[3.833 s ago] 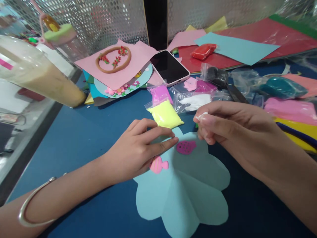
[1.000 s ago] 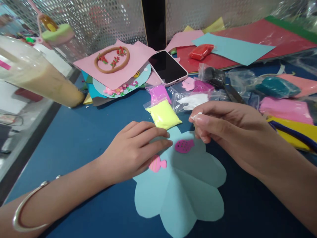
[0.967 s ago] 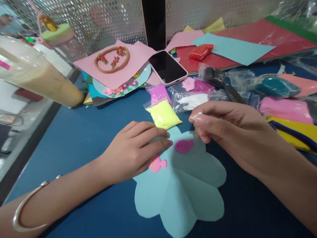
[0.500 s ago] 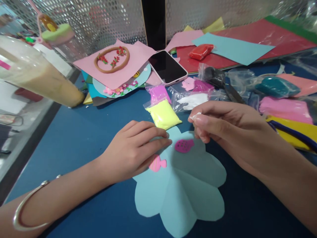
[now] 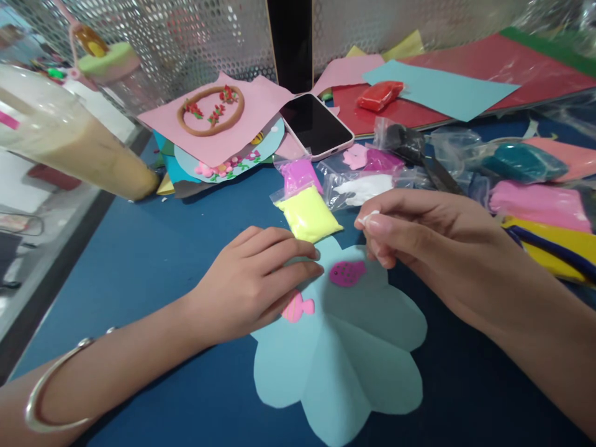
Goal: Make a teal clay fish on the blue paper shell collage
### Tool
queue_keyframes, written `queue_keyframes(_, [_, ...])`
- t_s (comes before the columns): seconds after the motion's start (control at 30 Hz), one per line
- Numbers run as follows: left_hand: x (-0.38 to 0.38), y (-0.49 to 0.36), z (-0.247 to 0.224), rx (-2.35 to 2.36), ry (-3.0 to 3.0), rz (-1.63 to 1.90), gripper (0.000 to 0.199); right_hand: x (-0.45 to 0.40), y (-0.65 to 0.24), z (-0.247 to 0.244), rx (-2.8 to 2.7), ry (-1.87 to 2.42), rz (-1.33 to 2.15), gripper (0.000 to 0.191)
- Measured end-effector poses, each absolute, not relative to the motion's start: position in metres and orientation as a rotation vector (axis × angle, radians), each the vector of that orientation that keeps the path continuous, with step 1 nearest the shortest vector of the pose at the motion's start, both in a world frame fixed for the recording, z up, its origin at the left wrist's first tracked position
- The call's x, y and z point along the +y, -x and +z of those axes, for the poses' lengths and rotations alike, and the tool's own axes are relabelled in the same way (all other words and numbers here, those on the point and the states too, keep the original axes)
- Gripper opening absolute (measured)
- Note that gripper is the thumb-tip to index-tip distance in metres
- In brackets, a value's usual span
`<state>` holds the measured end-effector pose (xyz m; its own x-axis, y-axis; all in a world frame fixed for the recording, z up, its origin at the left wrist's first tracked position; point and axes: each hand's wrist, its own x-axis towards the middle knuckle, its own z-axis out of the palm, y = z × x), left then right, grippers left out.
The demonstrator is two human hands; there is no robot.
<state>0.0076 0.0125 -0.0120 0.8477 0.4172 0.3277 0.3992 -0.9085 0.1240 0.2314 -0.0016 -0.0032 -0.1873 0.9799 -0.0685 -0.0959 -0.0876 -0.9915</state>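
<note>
A light blue flower-shaped paper (image 5: 335,372) with fold lines lies on the table in front of me. On it are a purple clay fish (image 5: 347,273) and a pink clay fish (image 5: 298,307). My left hand (image 5: 265,273) rests on the paper's upper left part, fingers stretched out and partly covering the pink fish. Above the paper's upper right edge, my right hand (image 5: 410,236) pinches a small bit of white clay (image 5: 370,218) between thumb and forefinger. Just beyond are bags of yellow clay (image 5: 309,214) and white clay (image 5: 365,188).
A phone (image 5: 318,126) lies behind the clay bags. At the left stand a drink cup (image 5: 93,149) and stacked paper crafts (image 5: 261,102). Several clay bags and yellow-and-blue scissors or a similar tool (image 5: 549,248) crowd the right. A perforated metal panel (image 5: 209,37) borders the back.
Both hands hold nearly the same positions. The view has shifted very slightly; the white clay stays pinched in my right hand.
</note>
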Motion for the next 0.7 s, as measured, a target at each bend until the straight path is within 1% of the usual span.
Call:
queue_keyframes(0.23, [0.0132, -0.0096, -0.0078, 0.636, -3.054, 0.493, 0.019, -0.0015, -0.2321, -0.0044, -1.229, 1.066, 1.460, 0.007])
queue_keyframes(0.43, [0.0125, -0.0100, -0.0120, 0.650, -3.036, 0.604, 0.021, -0.0025, -0.2328, -0.0040, -1.225, 1.087, 1.443, 0.007])
queue_keyframes(0.7, [0.0130, -0.0091, -0.0121, 0.623, -3.073, 0.556, 0.022, -0.0020, -0.2310, -0.0037, -1.226, 1.081, 1.449, 0.006])
